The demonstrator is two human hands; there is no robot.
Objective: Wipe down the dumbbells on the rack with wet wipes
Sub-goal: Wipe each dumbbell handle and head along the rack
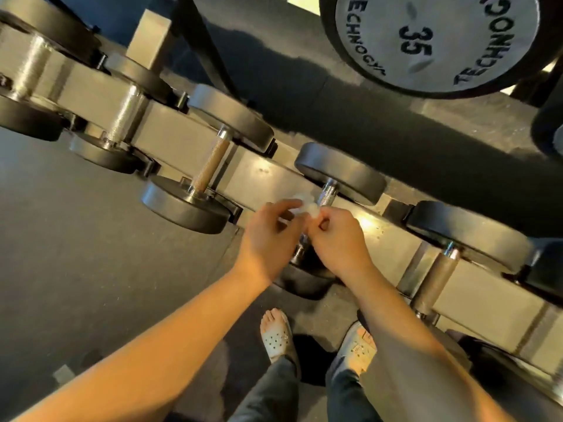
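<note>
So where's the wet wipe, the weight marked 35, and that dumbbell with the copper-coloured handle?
wet wipe (304,205), head view, middle of the crumpled white wad.
weight marked 35 (441,28), head view, its grey face beside the number.
dumbbell with the copper-coloured handle (212,165), head view, middle of its knurled grip.

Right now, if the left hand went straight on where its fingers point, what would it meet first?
Past the wipe it holds, the left hand would likely meet the dumbbell handle just ahead, though depth is unclear.

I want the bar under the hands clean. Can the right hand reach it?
Probably yes: the right hand, pinching the wipe, is right by the bar, and nothing lies between them.
</note>
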